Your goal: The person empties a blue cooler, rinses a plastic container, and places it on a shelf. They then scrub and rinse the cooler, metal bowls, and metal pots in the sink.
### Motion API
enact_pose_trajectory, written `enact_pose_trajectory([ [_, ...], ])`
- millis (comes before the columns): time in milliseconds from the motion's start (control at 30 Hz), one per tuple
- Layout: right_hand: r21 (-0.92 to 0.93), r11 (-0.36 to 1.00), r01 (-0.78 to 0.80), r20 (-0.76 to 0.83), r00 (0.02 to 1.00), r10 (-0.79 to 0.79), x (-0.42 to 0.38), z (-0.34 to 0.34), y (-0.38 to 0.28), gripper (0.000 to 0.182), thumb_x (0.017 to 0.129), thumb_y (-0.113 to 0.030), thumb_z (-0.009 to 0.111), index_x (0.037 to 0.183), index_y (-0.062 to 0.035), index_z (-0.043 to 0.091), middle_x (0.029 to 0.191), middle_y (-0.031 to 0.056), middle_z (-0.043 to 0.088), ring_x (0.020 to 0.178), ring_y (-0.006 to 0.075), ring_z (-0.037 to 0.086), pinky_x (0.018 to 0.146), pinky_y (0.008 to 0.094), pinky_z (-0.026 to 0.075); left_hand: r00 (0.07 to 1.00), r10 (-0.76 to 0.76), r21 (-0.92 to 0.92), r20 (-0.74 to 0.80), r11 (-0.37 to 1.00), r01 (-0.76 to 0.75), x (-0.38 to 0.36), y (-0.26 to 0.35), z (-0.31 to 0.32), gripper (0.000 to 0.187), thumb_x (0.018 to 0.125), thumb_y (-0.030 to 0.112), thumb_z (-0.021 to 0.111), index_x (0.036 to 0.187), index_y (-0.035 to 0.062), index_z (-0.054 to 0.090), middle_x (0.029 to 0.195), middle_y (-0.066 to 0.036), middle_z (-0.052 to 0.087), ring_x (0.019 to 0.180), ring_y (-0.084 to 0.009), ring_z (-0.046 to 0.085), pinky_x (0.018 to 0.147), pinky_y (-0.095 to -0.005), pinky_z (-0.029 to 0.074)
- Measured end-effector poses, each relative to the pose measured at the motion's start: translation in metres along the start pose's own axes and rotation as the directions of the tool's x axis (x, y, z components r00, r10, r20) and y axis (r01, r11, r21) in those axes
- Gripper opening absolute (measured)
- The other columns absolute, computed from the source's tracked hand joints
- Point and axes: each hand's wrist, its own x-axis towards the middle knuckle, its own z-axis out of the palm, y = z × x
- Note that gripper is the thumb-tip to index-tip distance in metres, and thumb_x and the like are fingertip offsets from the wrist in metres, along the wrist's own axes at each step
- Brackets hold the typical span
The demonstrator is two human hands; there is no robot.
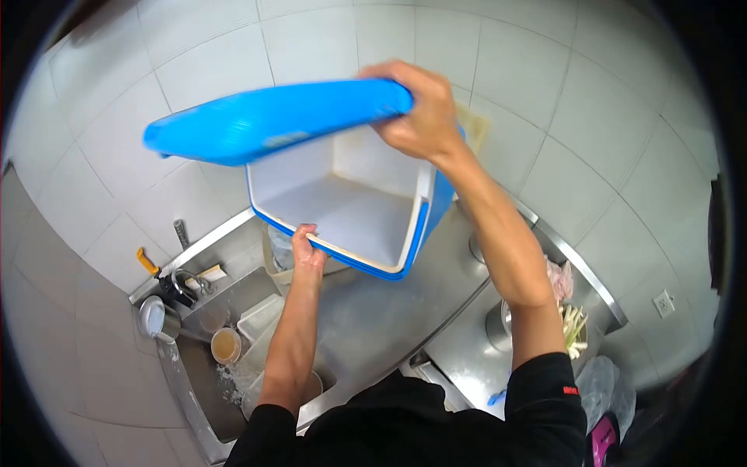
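Observation:
A blue cooler box (342, 210) with a white inside is tilted toward me over the steel counter, and its interior shows nothing in it. My left hand (306, 249) grips the front rim, thumb over the edge. Up at the top, my right hand (420, 109) is closed around the right end of the blue lid (272, 121). The lid is raised at a slant over the box's opening, slightly blurred by motion.
A steel sink (206, 389) at lower left holds containers, one a small tub of brownish liquid (226, 345). A faucet (204, 284) stands behind it. On the right counter are a metal pot (499, 325) and pale green stalks (574, 325). Tiled wall (513, 86) runs behind.

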Motion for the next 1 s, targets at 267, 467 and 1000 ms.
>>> enact_pose_trajectory([
  [267,0.096,0.812,-0.575,-0.230,0.781,0.580,-0.119,-0.078,0.154,0.032,0.061,0.000,0.064,0.093,-0.0011,0.066,0.080,0.0049,0.066,0.074,0.0123,0.061,0.069,0.0268,0.049,0.991,-0.112,0.159,-0.080,0.980,0.123,0.095,-0.069,0.042,0.022,0.064,0.005,0.058,0.084,0.0016,0.050,0.081,-0.012,0.049,0.081,-0.0310,0.055,0.081,-0.0476,0.050],
  [467,0.146,0.695,-0.705,-0.131,0.682,0.719,-0.186,-0.097,0.247,0.056,0.057,-0.023,0.086,0.104,-0.0022,0.063,0.091,0.0057,0.064,0.083,0.0166,0.061,0.074,0.0295,0.050,1.000,0.005,0.276,0.023,0.961,-0.012,0.166,-0.109,0.060,0.037,0.068,0.003,0.064,0.104,-0.0005,0.055,0.093,-0.012,0.059,0.088,-0.0285,0.058,0.080,-0.0444,0.051],
  [1000,-0.500,0.861,-0.093,0.519,0.763,0.385,-0.234,-0.030,0.183,0.067,0.086,-0.058,0.050,0.125,-0.0043,0.054,0.135,0.0138,0.047,0.129,0.0343,0.035,0.109,0.0513,0.016,0.959,-0.215,0.522,0.183,0.848,0.090,-0.006,-0.141,-0.060,0.053,0.094,0.027,0.054,0.138,0.0052,0.035,0.116,-0.013,0.058,0.083,-0.0173,0.059,0.073,-0.0298,0.048],
])
